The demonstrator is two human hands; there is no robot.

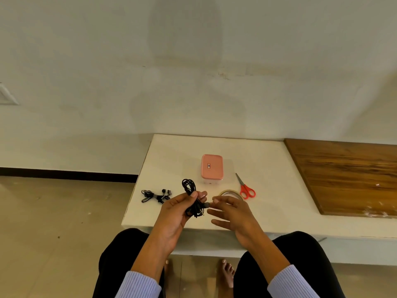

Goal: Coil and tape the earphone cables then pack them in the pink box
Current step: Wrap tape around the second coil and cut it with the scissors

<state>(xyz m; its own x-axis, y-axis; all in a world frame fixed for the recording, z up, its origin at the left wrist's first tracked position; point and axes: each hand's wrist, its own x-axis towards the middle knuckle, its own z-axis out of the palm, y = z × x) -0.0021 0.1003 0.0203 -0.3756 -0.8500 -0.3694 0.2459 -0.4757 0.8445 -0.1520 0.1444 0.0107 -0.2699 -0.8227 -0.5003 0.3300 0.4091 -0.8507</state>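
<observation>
Head view: right hand (231, 214) half hides tape roll (231, 193).

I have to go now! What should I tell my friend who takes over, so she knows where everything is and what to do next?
Left hand holds a coiled black cable, not taped yet. Right hand is open beside it, touching the cable's plug end.
A second earphone cable lies on the table to the left; whether it is taped is unclear.
Tape roll and red scissors sit to the right. Pink box has its lid on.
Left: tape the coils, open the box, pack both.
</observation>
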